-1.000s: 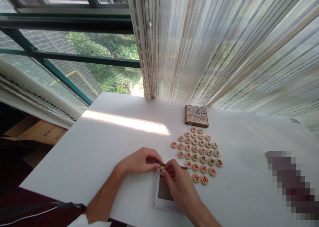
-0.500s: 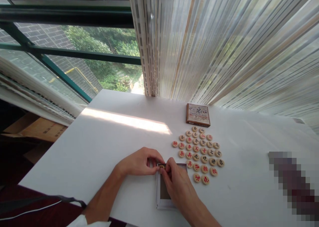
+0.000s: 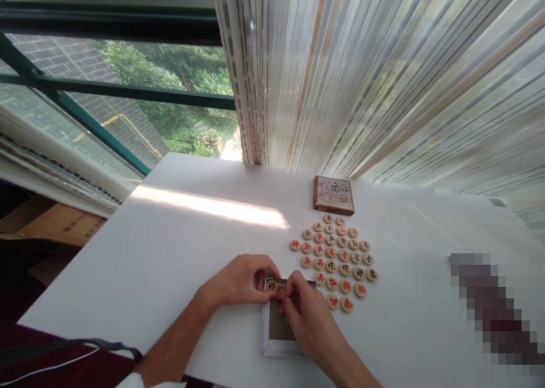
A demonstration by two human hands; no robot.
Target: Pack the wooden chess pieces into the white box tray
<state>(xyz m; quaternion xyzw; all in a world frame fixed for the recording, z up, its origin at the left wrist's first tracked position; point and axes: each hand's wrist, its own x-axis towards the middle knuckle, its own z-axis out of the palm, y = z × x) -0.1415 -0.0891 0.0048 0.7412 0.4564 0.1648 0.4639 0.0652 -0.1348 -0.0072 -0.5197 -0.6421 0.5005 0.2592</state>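
Piece [image 3: 271, 286] now in box [image 3: 279, 328] corner, right hand [image 3: 310, 318] curled beside.

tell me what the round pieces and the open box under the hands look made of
The pieces look like pale wood: smooth tan discs with red or black characters. The box is probably cardboard: thin matte white walls and a brown floor.
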